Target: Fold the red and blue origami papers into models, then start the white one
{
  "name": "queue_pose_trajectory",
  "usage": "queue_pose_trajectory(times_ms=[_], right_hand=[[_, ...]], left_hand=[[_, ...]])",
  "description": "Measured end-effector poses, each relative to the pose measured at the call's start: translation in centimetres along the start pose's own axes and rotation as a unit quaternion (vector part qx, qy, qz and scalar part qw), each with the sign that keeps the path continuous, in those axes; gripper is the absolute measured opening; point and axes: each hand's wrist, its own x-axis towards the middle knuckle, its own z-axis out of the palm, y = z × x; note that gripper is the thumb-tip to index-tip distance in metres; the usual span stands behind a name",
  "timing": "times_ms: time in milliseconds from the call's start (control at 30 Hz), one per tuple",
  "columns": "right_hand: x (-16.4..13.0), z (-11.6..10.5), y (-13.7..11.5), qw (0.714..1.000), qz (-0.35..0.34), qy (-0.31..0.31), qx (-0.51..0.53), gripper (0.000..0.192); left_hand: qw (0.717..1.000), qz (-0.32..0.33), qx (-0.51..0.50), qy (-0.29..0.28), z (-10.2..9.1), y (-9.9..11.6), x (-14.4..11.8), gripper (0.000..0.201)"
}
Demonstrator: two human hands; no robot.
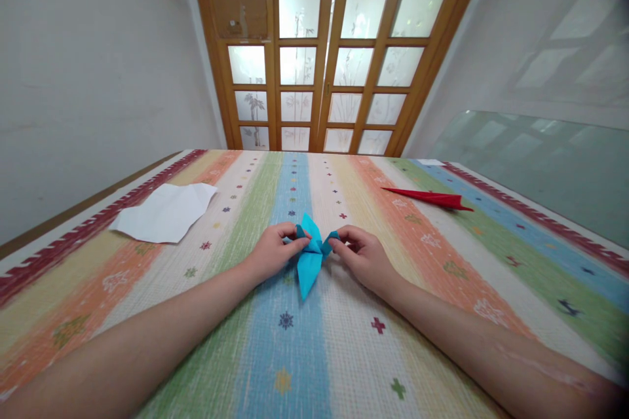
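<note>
Striped surface (344, 366) nearest, spanning view. White paper (164, 213) far left, red folded paper (432, 198) far right. Left hand (270, 252), right hand (361, 254) at centre, fingers pinched on opposite flaps of blue origami (310, 258), tip pointing toward camera.

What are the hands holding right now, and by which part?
Both hold the blue paper fold: the left hand pinches its left flap, the right hand its right flap, between the fingers. Its long point faces the person.
</note>
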Motion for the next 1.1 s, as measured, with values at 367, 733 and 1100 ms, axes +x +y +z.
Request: queue_pose_trajectory(times_ms=[367,733,1100], right_hand=[[0.1,0.4,-0.3,0.990,-0.056,-0.084,-0.100,0.020],[0.3,0.3,-0.4,0.991,-0.037,-0.064,-0.115,0.020],[0.2,0.1,0.1,0.999,-0.004,-0.006,-0.036,0.020]], left_hand=[[0.989,0.072,0.123,-0.037,0.4,0.0,-0.3,0.007],[0.999,-0.010,0.032,-0.018,0.5,-1.0,0.1,0.015],[0.999,-0.028,-0.033,0.032,0.1,-0.7,0.2,0.019]])
